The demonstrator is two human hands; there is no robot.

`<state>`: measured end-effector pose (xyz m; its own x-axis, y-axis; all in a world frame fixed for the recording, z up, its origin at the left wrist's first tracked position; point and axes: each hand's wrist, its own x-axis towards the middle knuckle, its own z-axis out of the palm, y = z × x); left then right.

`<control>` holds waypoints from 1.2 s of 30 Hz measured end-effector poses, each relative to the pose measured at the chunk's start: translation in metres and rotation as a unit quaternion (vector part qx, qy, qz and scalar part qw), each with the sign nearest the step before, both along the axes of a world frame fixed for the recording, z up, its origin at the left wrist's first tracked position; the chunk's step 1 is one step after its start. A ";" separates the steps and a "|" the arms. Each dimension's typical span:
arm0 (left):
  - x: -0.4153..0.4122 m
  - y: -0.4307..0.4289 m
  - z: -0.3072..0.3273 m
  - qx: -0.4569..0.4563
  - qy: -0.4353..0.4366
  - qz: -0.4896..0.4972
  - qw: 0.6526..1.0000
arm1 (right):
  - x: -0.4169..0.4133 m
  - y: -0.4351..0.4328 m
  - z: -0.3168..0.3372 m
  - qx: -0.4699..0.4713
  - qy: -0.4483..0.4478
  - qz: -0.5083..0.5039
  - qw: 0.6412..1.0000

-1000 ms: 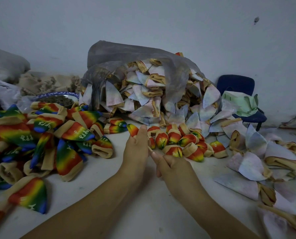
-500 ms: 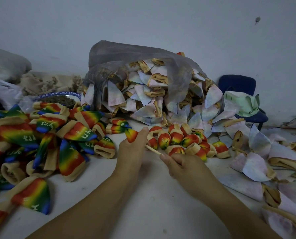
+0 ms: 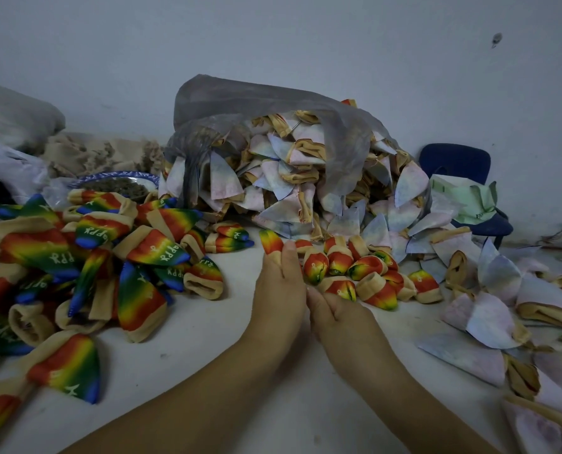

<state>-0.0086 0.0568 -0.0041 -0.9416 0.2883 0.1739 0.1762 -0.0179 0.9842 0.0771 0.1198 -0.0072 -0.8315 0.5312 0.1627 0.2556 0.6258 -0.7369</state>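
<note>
My left hand (image 3: 281, 283) grips a small rainbow fabric piece (image 3: 270, 241) with a beige cuff, whose coloured tip pokes out above my fingers. My right hand (image 3: 338, 317) sits right against the left one, fingers curled toward it. The thin stick seen between the hands earlier is now hidden inside them. Just beyond my hands lies a small cluster of stuffed-looking red and yellow pieces (image 3: 355, 273) on the white table (image 3: 207, 339).
A heap of flat rainbow pieces (image 3: 60, 257) printed with letters covers the left. A grey plastic bag (image 3: 227, 103) spills pale inside-out pieces (image 3: 289, 165) at the back; more lie at right (image 3: 502, 309). A blue-rimmed bowl (image 3: 151, 178) and a blue chair (image 3: 456, 162) stand behind.
Half a second ago my hands were apart with a thin stick showing between them. They have closed together, the stick has gone out of sight, and the rainbow tip stands higher.
</note>
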 end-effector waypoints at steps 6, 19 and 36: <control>-0.003 -0.002 0.001 0.037 -0.048 -0.079 0.995 | 0.000 0.002 -0.001 0.037 0.039 -0.001 0.999; -0.020 -0.015 -0.002 0.223 -0.178 -0.223 0.932 | 0.010 0.044 0.009 0.219 -0.029 -0.043 0.974; -0.021 -0.011 0.002 0.287 -0.192 -0.151 0.926 | 0.012 0.029 0.011 0.264 -0.027 -0.046 0.963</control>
